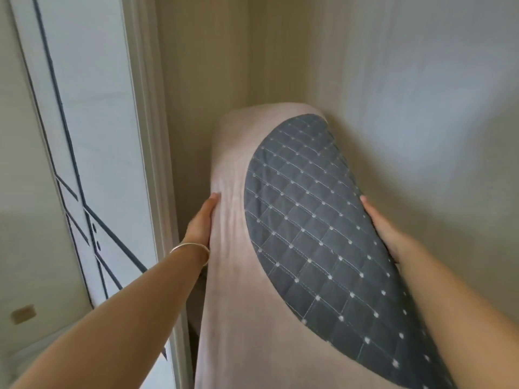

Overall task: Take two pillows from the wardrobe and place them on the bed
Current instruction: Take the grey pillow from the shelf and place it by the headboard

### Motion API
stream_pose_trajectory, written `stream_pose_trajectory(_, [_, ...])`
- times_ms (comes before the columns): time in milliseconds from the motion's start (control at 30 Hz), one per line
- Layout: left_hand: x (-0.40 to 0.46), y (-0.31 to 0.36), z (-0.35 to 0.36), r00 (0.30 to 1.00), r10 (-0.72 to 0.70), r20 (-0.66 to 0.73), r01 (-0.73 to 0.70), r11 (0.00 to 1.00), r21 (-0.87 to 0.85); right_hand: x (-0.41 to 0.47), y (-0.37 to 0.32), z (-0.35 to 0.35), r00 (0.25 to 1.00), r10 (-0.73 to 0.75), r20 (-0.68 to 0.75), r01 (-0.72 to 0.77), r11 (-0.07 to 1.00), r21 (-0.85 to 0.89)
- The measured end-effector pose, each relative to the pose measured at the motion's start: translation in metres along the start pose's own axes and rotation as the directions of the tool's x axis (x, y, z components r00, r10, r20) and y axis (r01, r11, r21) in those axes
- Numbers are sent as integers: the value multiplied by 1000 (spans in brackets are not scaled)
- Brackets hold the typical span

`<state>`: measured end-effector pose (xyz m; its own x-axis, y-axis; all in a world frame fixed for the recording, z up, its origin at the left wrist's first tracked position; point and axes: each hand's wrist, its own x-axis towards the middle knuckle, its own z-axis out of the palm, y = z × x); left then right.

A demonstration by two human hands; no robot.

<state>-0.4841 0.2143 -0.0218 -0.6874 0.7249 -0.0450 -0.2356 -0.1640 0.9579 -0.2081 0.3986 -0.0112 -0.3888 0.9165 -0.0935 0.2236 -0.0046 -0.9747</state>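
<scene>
A long beige pillow (238, 276) with a large grey quilted panel (323, 234) stands nearly upright inside the wardrobe (393, 108), its long axis running from the bottom edge of the view up toward the back corner, the rounded top end tilted slightly away from the person. The pillow fills the space between both hands and lies close to the wardrobe's back and right walls; whether it touches them cannot be told. The grey panel, stitched in a diamond grid with pale dots at the crossings, faces the camera and to the right. The white wardrobe door (92, 164), trimmed with dark lines, stands open at the left. The left hand (200, 223) presses flat against the pillow's beige left side, fingers straight and pointing up. The right hand (384, 228) lies along the grey right edge, fingers extended against the fabric. A thin silver bangle (189, 248) circles the left wrist. No label or writing can be read anywhere.
</scene>
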Motion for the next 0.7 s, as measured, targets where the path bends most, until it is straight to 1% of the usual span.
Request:
stream_pose_trajectory(167, [-12, -10, -7, 992, 21, 123, -21, 1000, 2, -22, 40, 3, 999, -24, -36, 28, 993, 115])
stream_pose_trajectory(267, [-22, -15, -12, 975, 81, 208, -88, 996, 27, -31, 62, 4, 999, -19, -51, 29, 978, 208])
stream_pose_trajectory(400, [-28, -10, -20, 967, 106, 234, -104, 994, -21, -42, 68, 12, 996, -8, -87, 33, 957, 289])
stream_pose_trajectory(467, [-31, -9, -24, 967, 74, 244, -69, 997, -31, -48, 67, 16, 994, -7, -113, 40, 954, 296])
stream_pose_trajectory(567, [-44, -9, -28, 971, 39, 236, -34, 999, -26, -56, 68, 18, 984, -41, -172, 91, 951, 295])
stream_pose_trajectory(633, [-59, -10, -29, 968, 38, 248, -34, 999, -20, -64, 70, 16, 983, -53, -174, 101, 954, 283])
stream_pose_trajectory(700, [-78, -12, -31, 971, 29, 236, -28, 1000, -6, -75, 72, 9, 990, -20, -140, 64, 948, 312])
